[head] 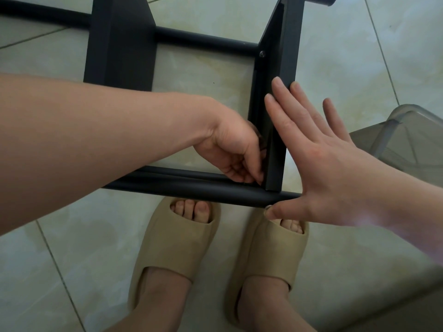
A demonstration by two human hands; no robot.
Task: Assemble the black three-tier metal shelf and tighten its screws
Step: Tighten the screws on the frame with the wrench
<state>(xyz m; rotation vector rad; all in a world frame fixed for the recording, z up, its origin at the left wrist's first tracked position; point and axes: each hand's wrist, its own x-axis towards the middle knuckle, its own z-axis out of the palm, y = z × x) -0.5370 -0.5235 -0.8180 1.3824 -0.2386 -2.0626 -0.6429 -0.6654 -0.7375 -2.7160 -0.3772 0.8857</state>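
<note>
Two hands are touching the black metal shelf frame (pixel 119 44): left hand (pixel 230 149) fingers (pixel 239 173) curling at its near corner, grip hidden; right hand (pixel 323 168) fingers (pixel 282 92) pressing flat, apart.

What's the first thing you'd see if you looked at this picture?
Two hands work on a black shelf lying on the tile floor. The right hand presses flat against an upright panel in the middle, while the left hand curls its fingers into the corner where that panel meets a tube. Just below, two feet in beige slippers point at the shelf.
</note>
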